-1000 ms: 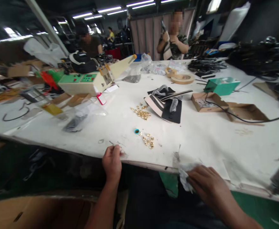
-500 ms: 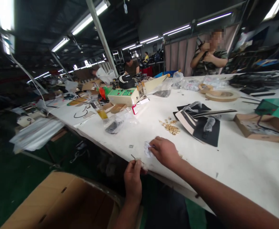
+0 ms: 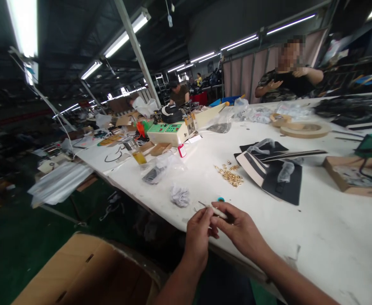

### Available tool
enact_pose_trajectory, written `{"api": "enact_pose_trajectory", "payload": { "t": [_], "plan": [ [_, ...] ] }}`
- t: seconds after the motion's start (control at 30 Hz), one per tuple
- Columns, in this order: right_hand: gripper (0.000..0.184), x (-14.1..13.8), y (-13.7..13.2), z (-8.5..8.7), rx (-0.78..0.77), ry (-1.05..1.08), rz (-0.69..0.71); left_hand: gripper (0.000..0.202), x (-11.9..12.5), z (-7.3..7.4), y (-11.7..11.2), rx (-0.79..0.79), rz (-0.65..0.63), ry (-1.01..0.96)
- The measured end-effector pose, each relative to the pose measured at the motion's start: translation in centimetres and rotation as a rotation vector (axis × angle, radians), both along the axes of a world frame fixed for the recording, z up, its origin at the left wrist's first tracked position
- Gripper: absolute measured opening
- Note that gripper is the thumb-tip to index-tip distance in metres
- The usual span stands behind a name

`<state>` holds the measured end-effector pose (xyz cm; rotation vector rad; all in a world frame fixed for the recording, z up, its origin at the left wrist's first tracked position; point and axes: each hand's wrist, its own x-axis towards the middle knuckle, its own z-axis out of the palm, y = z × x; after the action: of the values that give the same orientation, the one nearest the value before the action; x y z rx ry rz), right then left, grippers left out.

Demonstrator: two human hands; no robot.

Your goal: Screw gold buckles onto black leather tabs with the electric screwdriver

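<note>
Both hands meet at the near table edge around a small thin-tipped tool (image 3: 218, 212) with a pale handle. My left hand (image 3: 200, 231) pinches it near the thin end, which points up and left. My right hand (image 3: 238, 226) has thumb and fingers closed on the handle end. A crumpled white wad (image 3: 180, 195), paper or cloth, lies on the table left of the hands. Just behind my right fingers is a small teal round thing (image 3: 220, 199), partly hidden. Farther back lies a pile of small gold metal pieces (image 3: 232, 176).
Black and beige flat pieces (image 3: 281, 178) lie right of the gold pile. A cardboard tray (image 3: 341, 176) and tape rolls (image 3: 305, 129) are farther right. A green-topped machine (image 3: 168, 132) stands at the back. An open carton (image 3: 78, 262) is at lower left. A co-worker (image 3: 287, 76) sits across.
My right hand has let go of the crumpled wad, which now lies farther left, and has joined my left hand on the tool. The co-worker's hands have moved apart.
</note>
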<state>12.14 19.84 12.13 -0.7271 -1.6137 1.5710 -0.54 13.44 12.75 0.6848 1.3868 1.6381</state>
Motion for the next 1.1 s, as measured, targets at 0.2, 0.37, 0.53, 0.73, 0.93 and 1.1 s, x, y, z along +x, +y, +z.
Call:
{"api": "enact_pose_trajectory", "payload": {
  "t": [0.2,0.37,0.53,0.73,0.93,1.1],
  "plan": [
    [0.050,3.0,2.8,1.0,-0.118,0.076,-0.207,0.047,1.5,1.2,3.8,-0.043,-0.228,0.070],
    [0.049,6.1,6.9,-0.5,-0.203,0.228,-0.525,0.037,-0.3,1.0,9.5,-0.106,-0.258,0.784],
    [0.043,7.9,9.7,-2.4,-0.419,0.447,-0.698,0.031,-1.0,0.6,16.6,-0.149,-0.400,1.292],
    [0.045,8.0,10.0,-1.8,-0.475,0.452,-0.604,0.017,1.2,0.0,21.5,-0.198,-0.568,1.530],
    [0.042,7.6,10.1,-1.8,-0.506,0.498,-0.549,0.014,1.8,-0.4,23.6,-0.264,-0.506,1.619],
    [0.042,7.5,10.1,-1.8,-0.482,0.512,-0.551,0.014,2.2,-0.4,24.0,-0.311,-0.478,1.608]
  ]
}}
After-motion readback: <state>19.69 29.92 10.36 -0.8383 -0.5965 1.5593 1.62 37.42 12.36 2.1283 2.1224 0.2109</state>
